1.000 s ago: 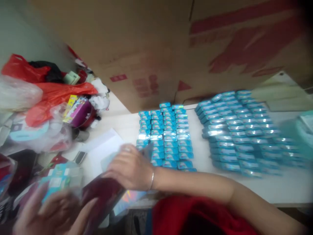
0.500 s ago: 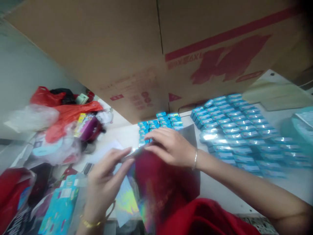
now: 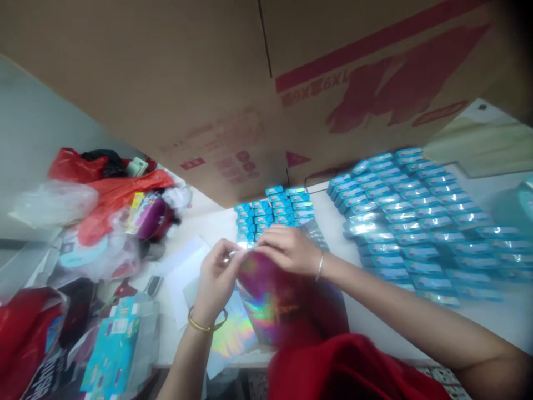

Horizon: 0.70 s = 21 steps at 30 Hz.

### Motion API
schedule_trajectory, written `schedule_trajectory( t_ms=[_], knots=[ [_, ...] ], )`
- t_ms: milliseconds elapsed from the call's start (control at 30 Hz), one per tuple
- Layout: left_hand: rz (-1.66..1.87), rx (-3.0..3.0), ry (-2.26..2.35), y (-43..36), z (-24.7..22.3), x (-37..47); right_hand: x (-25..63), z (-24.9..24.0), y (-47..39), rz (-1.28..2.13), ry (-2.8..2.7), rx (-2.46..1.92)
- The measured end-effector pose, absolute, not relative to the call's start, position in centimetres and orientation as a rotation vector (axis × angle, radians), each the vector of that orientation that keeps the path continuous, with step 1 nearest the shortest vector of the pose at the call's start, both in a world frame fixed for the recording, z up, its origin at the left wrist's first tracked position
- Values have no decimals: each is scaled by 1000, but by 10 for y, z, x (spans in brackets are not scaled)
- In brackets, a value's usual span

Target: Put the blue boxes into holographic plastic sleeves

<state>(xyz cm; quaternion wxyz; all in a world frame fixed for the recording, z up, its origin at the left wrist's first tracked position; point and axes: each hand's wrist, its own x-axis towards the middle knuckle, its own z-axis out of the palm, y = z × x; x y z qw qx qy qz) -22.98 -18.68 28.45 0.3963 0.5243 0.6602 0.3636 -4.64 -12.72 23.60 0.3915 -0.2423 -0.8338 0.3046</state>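
A shiny holographic sheet (image 3: 270,294) bends in front of my red clothing, throwing back red and rainbow colours. At its upper edge, my left hand (image 3: 219,278) pinches with thumb and fingers; a small pale bit shows by the fingertips, too blurred to name. My right hand (image 3: 291,250) grips the same edge just to the right, fingers curled over it. The two hands nearly touch. Just beyond them stand stacked small blue boxes (image 3: 266,214). Under my left wrist lies another rainbow-sheened sheet (image 3: 233,328) on the white table.
Many blue boxes in shiny wrap (image 3: 408,222) stand in rows on the right. A large cardboard box (image 3: 208,83) walls off the back. Red plastic bags (image 3: 133,186) and a purple item (image 3: 152,216) crowd the left. A blue printed carton (image 3: 112,350) lies near left.
My left hand has moved right and up, close to my right hand, along the sheet's edge. My right hand has shifted slightly. The camera view has moved a little.
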Motion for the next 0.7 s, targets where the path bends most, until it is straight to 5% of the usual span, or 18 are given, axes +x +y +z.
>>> schedule_trajectory(
  t_ms=[700],
  knots=[
    [927,708,1817,-135,157,-289,-29,98,-72,852,-2420,-947]
  ],
)
